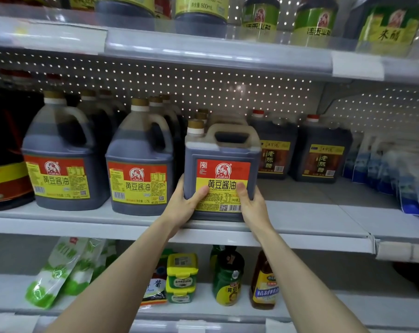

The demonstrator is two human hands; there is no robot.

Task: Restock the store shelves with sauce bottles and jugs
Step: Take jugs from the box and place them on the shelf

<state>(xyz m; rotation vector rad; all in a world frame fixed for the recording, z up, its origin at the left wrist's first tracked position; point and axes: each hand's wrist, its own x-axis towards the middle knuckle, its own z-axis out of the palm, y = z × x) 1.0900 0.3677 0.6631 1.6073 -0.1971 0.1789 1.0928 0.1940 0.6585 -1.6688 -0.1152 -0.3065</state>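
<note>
A rectangular soy sauce jug (pixel 221 150) with a red and yellow label and a gold cap stands upright at the front of the middle shelf (pixel 299 227). My left hand (pixel 183 203) grips its lower left corner, thumb across the label. My right hand (pixel 251 203) grips its lower right corner, thumb on the label too. More jugs of the same kind stand in a row behind it.
Two rounder soy sauce jugs (pixel 61 162) (pixel 138 164) stand to the left, two dark vinegar jugs (pixel 274 150) (pixel 322 157) to the right, blue pouches (pixel 400 183) at far right. Bottles fill the upper shelf. Jars, bottles and green pouches sit on the lower shelf.
</note>
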